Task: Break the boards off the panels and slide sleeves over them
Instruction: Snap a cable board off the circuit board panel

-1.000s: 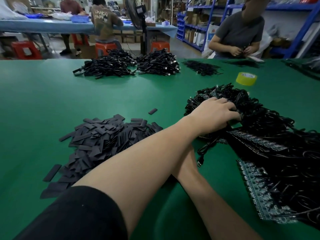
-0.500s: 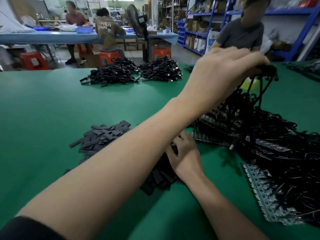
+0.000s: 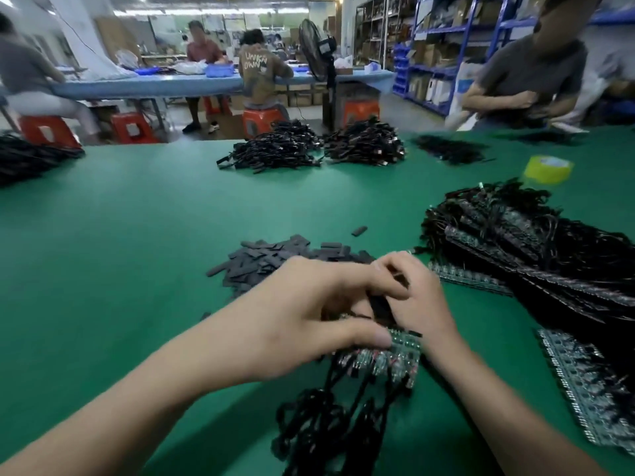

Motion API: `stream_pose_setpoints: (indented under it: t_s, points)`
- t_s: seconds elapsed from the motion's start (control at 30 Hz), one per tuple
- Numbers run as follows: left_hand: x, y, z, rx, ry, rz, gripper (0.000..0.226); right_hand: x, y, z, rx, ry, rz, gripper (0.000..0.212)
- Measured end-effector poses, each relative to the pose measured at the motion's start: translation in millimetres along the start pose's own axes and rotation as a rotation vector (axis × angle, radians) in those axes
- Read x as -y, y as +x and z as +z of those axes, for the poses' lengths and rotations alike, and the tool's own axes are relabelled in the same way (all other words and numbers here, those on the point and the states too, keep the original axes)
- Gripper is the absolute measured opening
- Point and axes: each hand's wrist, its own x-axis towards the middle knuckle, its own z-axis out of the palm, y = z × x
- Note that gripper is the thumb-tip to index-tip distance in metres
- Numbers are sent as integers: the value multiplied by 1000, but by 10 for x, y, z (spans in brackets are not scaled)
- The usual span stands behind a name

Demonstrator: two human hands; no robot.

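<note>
With left hand [image 3: 309,321] curled round a wired panel [image 3: 388,359] close to the near edge of the table [image 3: 137,235], thumb pressing its top, and right hand [image 3: 422,297] pinching a black sleeve [image 3: 381,307] just above it. Looks like sleeving one board [image 3: 407,343], hardly begun. Next calls for lining the sleeve's mouth square with the board, then pushing it on.

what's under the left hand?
A panel of boards pokes out beneath the left hand, its thumb on the panel's edge, black cables trailing toward the camera. How far the panel runs under the palm is covered.
</note>
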Motion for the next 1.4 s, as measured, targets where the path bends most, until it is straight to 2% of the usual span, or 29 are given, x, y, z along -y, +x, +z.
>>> stream_pose_setpoints:
  t_s: [0.07, 0.17, 0.23, 0.3, 0.4, 0.5, 0.63, 0.77, 0.93, 1.03, 1.4]
  points:
    - [264, -145, 110, -57, -142, -165, 27, 130, 0, 19, 71, 196, 24, 23]
    - [547, -262, 222, -256, -294, -360, 23, 297, -22, 79, 323, 467, 203, 47]
    - [671, -310, 299, -351, -373, -429, 29, 331, -76, 81, 485, 437, 296, 58]
    - [735, -341, 371, -427, -422, -471, 33, 321, -189, 104, 597, 336, 255, 60]
    - [816, -397, 495, -423, -522, -535, 29, 277, -323, 150, 545, 385, 280, 42]
    - [895, -448, 600, -384, -539, -499, 26, 228, -361, 203, 473, 366, 288, 24]
    - [951, -433, 641, -438, -457, -410, 23, 218, -409, 200, 456, 376, 308, 28]
    - [1005, -451, 659, -451, -475, -384, 19, 179, -466, 255, 460, 425, 321, 10]
    - [1027, -477, 673, -464, -523, -375, 25, 210, -545, 299, 424, 392, 296, 21]
    - [1043, -483, 661, -439, -576, -379, 23, 187, -554, 292, 443, 358, 270, 9]
    - [988, -478, 598, -368, -742, -401, 19, 275, -570, 270, 484, 593, 344, 10]
